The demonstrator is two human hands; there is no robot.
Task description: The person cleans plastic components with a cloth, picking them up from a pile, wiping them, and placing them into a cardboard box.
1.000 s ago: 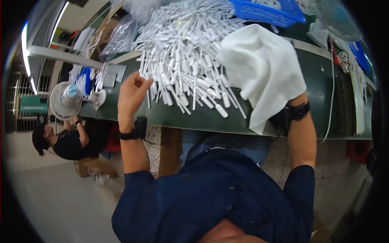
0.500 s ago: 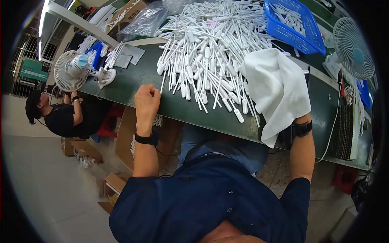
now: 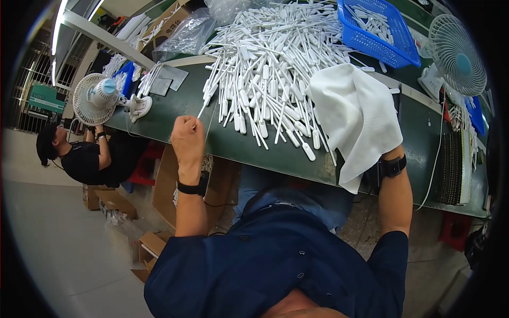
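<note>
My left hand [image 3: 188, 133] is closed just off the table's front edge. It grips the thin stem of a white plastic dropper pipette [image 3: 202, 108], whose bulb end points away toward the pile. A white cloth [image 3: 356, 108] drapes over my right hand [image 3: 393, 152], leaving only the wrist side visible; the fingers are hidden. Between and beyond both hands spreads a large heap of white dropper pipettes [image 3: 270, 58], bulbs mostly toward me.
A blue plastic basket [image 3: 374, 49] with more pipettes stands at the far right of the green table [image 3: 159, 114]. Fans flank it: a left fan [image 3: 95, 98] and a right fan [image 3: 457, 55]. A person in black [image 3: 87, 159] sits at left. An open carton [image 3: 167, 196] is below the edge.
My left hand has drawn slightly back and left, with a pipette now showing from its fist. The right hand stays under the cloth, and the view has shifted a little.
</note>
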